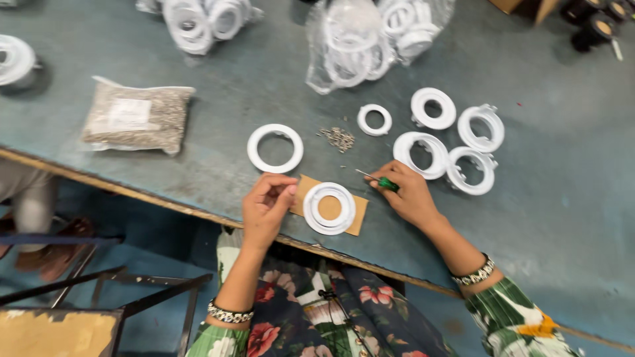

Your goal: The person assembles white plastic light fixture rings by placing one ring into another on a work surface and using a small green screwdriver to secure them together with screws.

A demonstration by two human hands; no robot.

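A white plastic ring assembly (pixel 329 208) lies on a brown cardboard pad (pixel 358 218) at the near edge of the grey-blue table (pixel 264 86). My left hand (pixel 266 208) sits just left of it, fingertips pinched together near the pad's corner; what they pinch is too small to see. My right hand (pixel 410 195) is to the ring's right, gripping a green-handled screwdriver (pixel 378 180) whose metal tip points left. A small heap of screws (pixel 338 137) lies beyond the pad.
A loose flat white ring (pixel 275 148) and a smaller ring (pixel 374 119) lie past the pad. Several white ring housings (pixel 456 142) cluster at the right. Clear bags of rings (pixel 370 39) and a bag of screws (pixel 135 118) sit farther back. Another person's leg (pixel 30 198) is at left.
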